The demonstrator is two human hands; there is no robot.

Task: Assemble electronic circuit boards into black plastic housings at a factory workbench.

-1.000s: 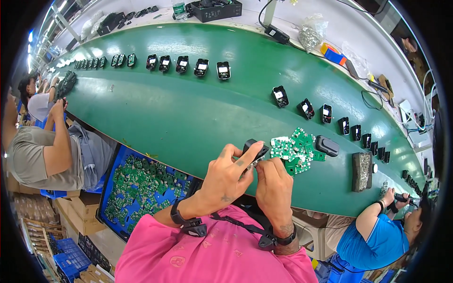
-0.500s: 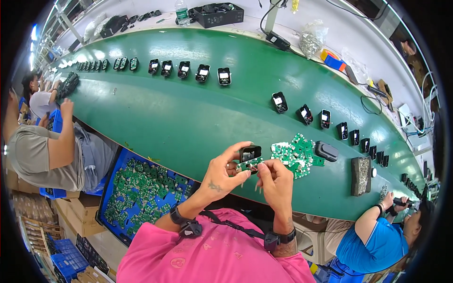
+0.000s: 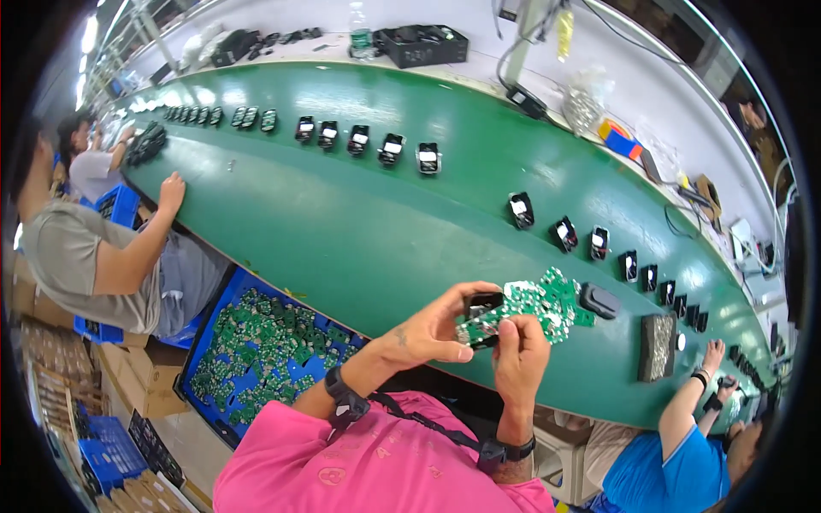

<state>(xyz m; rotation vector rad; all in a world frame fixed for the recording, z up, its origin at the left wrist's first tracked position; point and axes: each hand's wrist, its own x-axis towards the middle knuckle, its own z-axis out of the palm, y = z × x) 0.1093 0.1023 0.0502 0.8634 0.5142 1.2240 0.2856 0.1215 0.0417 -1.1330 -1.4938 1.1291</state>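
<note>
At a long green workbench (image 3: 342, 214), a black plastic housing (image 3: 484, 302) is gripped between the thumb and fingers of the left hand (image 3: 428, 333), with a green circuit board (image 3: 475, 330) held across its near side, just in front of a pink-shirted torso (image 3: 376, 453). The right hand (image 3: 523, 352) is curled at the board's right edge; whether anything is pinched in its fingertips cannot be told. Just beyond the hands, a heap of green circuit boards (image 3: 556, 303) is spread on the bench, flanked on its right by a rounded black case (image 3: 600, 301). Farther right, small metal parts are held in a dark tray (image 3: 645, 346), with a white round cap (image 3: 681, 342) set beside it. More boards are contained in a blue bin (image 3: 243, 280) at lower left. The bench is shared by a grey-shirted co-worker (image 3: 85, 265) at left and a blue-shirted co-worker (image 3: 684, 470) at right.
</note>
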